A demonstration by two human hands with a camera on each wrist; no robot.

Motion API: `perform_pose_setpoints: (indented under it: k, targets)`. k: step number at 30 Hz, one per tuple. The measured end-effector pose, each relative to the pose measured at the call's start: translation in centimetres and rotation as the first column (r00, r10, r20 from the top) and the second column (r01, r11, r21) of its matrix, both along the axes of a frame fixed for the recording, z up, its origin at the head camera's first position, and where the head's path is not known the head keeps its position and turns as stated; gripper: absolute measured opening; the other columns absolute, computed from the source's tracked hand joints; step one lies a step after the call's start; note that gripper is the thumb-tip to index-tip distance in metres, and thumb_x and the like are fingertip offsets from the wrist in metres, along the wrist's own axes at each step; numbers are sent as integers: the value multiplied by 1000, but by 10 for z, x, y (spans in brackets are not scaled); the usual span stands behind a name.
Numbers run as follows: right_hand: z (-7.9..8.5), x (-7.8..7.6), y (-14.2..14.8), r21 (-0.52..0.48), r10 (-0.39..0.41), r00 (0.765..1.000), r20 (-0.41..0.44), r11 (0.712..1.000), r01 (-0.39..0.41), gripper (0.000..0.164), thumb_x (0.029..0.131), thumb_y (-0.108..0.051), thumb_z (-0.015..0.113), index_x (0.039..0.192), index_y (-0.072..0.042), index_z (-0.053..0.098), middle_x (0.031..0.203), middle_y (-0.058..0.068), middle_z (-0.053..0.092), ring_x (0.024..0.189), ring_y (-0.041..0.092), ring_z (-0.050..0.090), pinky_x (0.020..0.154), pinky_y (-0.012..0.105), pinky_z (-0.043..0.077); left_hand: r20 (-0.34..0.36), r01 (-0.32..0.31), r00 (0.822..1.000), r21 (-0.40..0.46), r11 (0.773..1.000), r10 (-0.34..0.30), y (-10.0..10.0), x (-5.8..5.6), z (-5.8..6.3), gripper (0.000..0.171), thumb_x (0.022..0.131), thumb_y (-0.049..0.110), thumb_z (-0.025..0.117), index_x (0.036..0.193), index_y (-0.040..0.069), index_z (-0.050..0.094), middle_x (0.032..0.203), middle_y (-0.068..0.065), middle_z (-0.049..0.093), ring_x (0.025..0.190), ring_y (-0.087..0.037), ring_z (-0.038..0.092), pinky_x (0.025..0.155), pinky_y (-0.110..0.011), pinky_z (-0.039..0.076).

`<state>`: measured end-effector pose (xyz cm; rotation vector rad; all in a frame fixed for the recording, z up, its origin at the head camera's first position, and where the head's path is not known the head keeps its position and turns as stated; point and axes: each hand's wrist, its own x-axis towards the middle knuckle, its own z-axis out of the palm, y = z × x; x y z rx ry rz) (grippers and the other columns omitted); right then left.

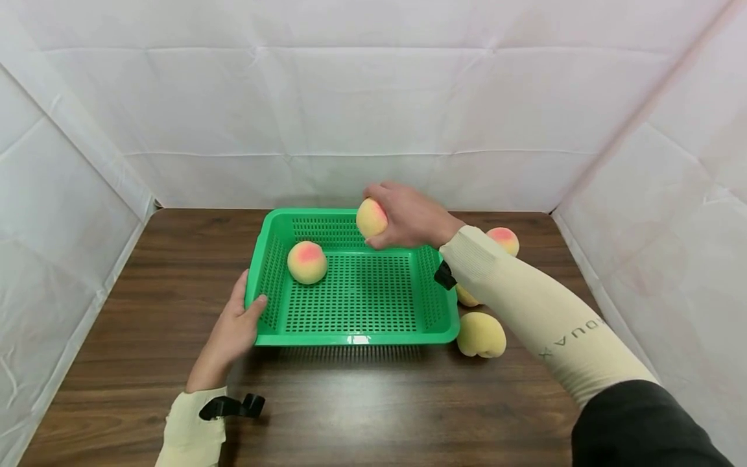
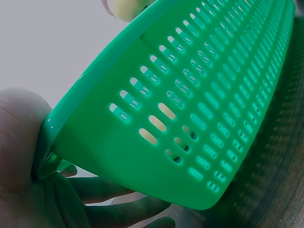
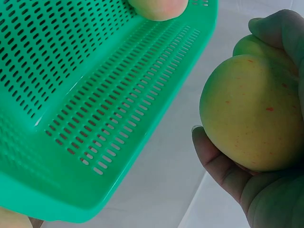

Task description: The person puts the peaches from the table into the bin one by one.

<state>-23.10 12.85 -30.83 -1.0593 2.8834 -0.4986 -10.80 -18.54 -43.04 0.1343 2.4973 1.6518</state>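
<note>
The held peach [image 1: 371, 218] is just above the middle of the head view, overlapping the far rim of the green plastic basket [image 1: 315, 339]. The right hand [image 1: 411, 214] grips it, thumb and fingers curled round its sides; its pale yellow side faces left and its pink blush the upper right, toward the palm. It is nearly round, so I cannot tell a long axis.

The basket's long axis runs left to right across the center of the frame, its open top facing up. The left hand [image 1: 236, 321] grips its left rim, thumb over the edge (the left wrist view shows other fingers beneath the rim, outside the wall).

Inside, at the basket's left, a second peach [image 1: 307, 263] lies blush upward. Right of the basket are a yellow peach [image 1: 481, 335], cleft toward the bottom of the frame, a partly hidden peach [image 1: 469, 297] and a pink-topped peach [image 1: 504, 240], on the brown wooden table [image 1: 362, 415].
</note>
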Motion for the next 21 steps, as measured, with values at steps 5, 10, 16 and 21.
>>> perform_pose_setpoints:
  k: [5,10,16,21]
  targets:
    - [4,-2,-7,8,-3,1000,20,1000,3,51,69,-37,77,111,-21,52,96,-3,51,81,15,48,62,32,46,-3,3,1000,6,1000,-3,0,0,1,60,106,16,34,155,15,-1,150,-26,21,129,-41,30,101,-64,27]
    - [5,-5,-14,3,-2,999,35,1000,2,49,70,-35,77,109,-21,52,97,-3,50,81,14,48,64,32,46,5,-2,1000,8,1000,2,0,0,2,60,106,17,33,155,16,-2,151,-25,19,130,-40,29,102,-64,25]
    - [7,-7,-22,16,7,999,47,1000,-7,48,71,-35,77,109,-21,51,97,-3,49,80,15,49,64,32,46,4,1,1000,9,1000,-1,1,1,2,60,106,16,33,154,15,-1,151,-26,20,129,-41,30,101,-64,26]
    - [7,-9,-28,19,16,998,68,1000,-17,49,71,-34,77,110,-20,51,99,-2,49,81,16,49,65,32,47,8,-2,1000,4,1000,2,1,0,2,59,106,17,33,155,15,-1,151,-26,20,129,-40,30,101,-64,27]
